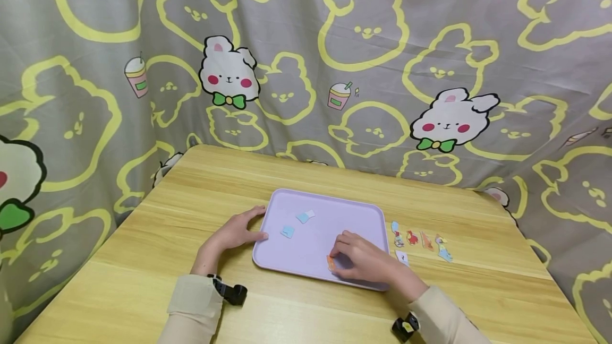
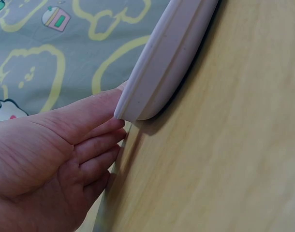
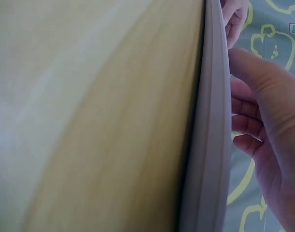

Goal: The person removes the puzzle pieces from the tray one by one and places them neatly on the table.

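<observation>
A shallow lilac tray (image 1: 296, 251) lies on the wooden table. My left hand (image 1: 237, 231) rests at its left rim, thumb and fingertips touching the edge; the left wrist view shows the hand (image 2: 55, 145) with its thumb over the tray rim (image 2: 152, 63). Over the tray's front right, my right hand (image 1: 360, 259) pinches a small orange cutout piece (image 1: 330, 263) between thumb and fingers, close over the surface. A light blue square piece (image 1: 287, 231) and a blue and white piece (image 1: 305, 216) lie on the tray's left half. In the right wrist view, the tray wall hides the orange piece.
Right of the tray lie several colourful cutouts, among them a red piece (image 1: 412, 238), an orange piece (image 1: 426, 241), a light blue piece (image 1: 445, 254) and a white piece with a dark mark (image 1: 401, 257). A patterned grey curtain (image 1: 296, 68) hangs around the table (image 1: 158, 227).
</observation>
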`<state>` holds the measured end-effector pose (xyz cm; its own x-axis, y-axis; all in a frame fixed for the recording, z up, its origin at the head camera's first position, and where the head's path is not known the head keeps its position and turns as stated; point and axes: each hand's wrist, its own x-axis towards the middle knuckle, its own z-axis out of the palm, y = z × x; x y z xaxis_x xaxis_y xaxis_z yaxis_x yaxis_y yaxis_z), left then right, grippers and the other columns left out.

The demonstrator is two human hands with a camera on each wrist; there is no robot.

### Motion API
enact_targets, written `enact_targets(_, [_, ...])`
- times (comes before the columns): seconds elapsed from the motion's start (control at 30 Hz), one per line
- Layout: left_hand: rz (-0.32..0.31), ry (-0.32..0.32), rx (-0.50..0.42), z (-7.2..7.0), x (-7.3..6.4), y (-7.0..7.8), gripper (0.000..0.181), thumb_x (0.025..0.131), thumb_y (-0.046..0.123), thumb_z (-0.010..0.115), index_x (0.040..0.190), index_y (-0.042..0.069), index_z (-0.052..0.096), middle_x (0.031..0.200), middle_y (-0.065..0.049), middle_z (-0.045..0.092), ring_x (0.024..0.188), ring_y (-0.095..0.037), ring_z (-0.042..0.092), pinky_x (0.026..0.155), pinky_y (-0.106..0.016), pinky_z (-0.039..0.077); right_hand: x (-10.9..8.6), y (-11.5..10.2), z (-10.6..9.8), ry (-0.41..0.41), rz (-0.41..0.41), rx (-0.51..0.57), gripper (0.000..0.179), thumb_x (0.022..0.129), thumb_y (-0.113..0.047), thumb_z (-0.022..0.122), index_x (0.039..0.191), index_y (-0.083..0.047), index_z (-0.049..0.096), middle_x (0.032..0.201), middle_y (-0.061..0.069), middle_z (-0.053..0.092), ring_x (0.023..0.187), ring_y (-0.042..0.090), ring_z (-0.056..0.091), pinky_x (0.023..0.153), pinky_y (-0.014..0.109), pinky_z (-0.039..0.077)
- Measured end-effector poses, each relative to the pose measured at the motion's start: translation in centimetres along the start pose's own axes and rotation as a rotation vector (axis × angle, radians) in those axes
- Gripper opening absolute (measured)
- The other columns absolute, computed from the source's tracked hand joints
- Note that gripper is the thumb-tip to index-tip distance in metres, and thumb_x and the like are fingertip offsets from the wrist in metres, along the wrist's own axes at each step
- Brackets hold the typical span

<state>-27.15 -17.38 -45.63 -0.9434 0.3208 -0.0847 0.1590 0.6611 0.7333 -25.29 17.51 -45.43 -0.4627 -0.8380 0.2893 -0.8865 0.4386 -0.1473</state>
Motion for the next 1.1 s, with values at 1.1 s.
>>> enact_targets(1.1, [0.001, 0.0, 0.003, 0.0, 0.0, 0.2, 0.07, 0.09, 0.027, 0.071, 0.149, 0.004, 0.04, 0.157, -0.023, 0.034, 0.146, -0.044, 0.029, 0.119, -0.059, 0.028, 0.1, -0.3, 1.4, 0.255, 0.107, 0.22, 0.025, 0.072, -0.013, 0.08, 0.087, -0.016, 0.06, 0.085, -0.008, 0.058, 0.082, 0.002, 0.049, 0.072, 0.017, 0.048])
